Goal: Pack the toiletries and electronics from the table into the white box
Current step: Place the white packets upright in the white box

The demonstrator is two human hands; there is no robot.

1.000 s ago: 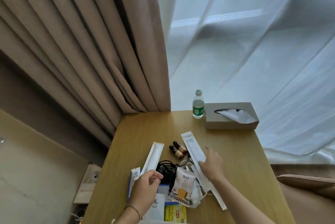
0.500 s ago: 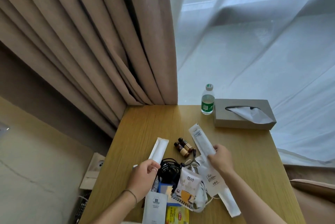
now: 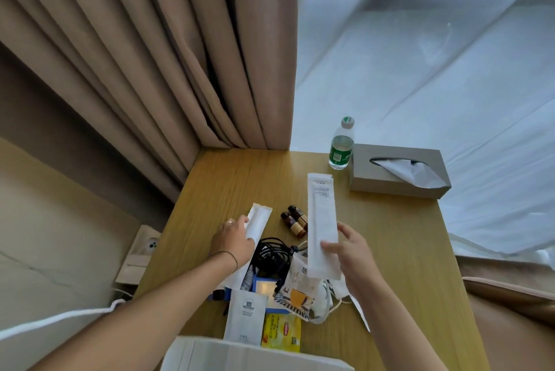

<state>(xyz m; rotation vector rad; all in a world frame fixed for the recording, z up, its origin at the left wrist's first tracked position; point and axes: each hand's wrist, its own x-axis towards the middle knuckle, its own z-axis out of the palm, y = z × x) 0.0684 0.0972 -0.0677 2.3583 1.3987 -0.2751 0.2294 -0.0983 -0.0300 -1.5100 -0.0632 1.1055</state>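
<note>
My right hand holds a long white toiletry packet lifted above the wooden table, gripping its lower end. My left hand is closed on the near part of a second long white packet that lies on the table. Between the hands lie two small brown bottles and a black coiled cable. Nearer to me is a heap: a flat white sachet, a yellow tea packet, a blue item and a printed white pouch. The white box shows at the bottom edge.
A green-labelled water bottle and a grey tissue box stand at the table's far right. Beige curtains hang behind on the left, sheer white ones on the right. A wall socket and white cable are left of the table.
My right hand has raised the long white packet off the table and stood it upright. My left hand has moved forward onto the other long packet. The white box has come into view.
</note>
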